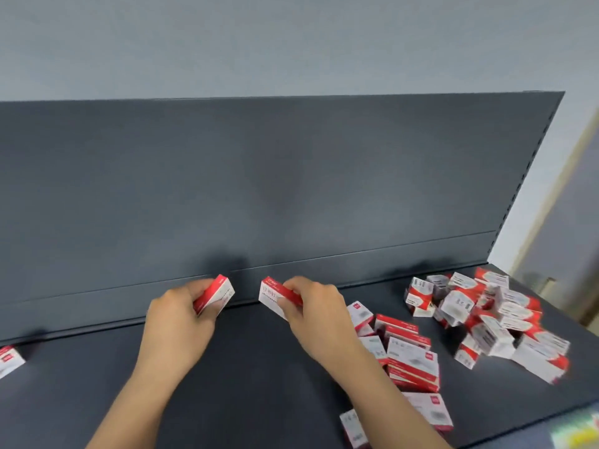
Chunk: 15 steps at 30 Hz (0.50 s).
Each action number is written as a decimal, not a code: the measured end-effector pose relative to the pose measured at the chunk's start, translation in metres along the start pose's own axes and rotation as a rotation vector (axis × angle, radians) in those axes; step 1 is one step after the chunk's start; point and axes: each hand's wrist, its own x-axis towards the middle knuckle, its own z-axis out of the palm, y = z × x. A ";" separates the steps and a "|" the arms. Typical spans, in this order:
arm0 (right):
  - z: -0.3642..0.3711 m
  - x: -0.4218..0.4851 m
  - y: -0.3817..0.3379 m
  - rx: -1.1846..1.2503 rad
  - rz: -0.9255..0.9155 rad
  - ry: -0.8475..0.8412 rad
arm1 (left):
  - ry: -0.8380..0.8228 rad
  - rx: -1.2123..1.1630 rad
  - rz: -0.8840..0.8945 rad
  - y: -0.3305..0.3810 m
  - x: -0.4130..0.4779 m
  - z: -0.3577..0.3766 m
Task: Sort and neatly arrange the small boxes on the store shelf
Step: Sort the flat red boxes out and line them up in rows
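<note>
Shelf edge: a pale, blurred label strip (578, 431) is seen at the near right corner of the dark grey shelf (252, 393).
Near boxes: a loose cluster of boxes (413, 361), red and white, is spread on the shelf just right of the right forearm. Some are stacked and some are partly hidden by the arm.
Lone box: one box (8, 359) lies on the shelf at the far left, cut off by the picture's edge and well apart from the rest.
Left hand: the left hand (176, 322) is curled round the left box (217, 293), which is gripped between thumb and fingers and held tilted near the foot of the back panel.
Right hand: the right hand (316, 314) is closed on the right box (275, 293), pinched at one end, red face uppermost.
Held boxes: they are kept near each other with a gap between. Whether either touches the shelf cannot be told.
Heap: a jumbled heap of boxes (486, 319) is piled toward the far right corner, tipped at many angles.
Back panel: the dark back panel (259, 189) stands upright behind the shelf.
Wall: a pale wall (259, 43) is seen above it.
</note>
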 end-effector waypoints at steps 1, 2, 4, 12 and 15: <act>-0.013 -0.006 0.019 -0.015 0.009 0.003 | -0.016 -0.007 -0.001 0.013 -0.007 0.012; -0.025 -0.012 0.037 -0.024 0.018 0.002 | -0.034 -0.009 -0.001 0.024 -0.014 0.023; -0.047 -0.024 0.070 -0.033 0.030 -0.005 | -0.068 0.012 -0.003 0.041 -0.028 0.045; -0.094 -0.077 0.147 0.021 -0.072 -0.090 | -0.138 0.111 -0.093 0.055 -0.068 0.098; -0.087 -0.090 0.158 0.051 -0.095 -0.138 | -0.160 0.119 -0.140 0.053 -0.074 0.109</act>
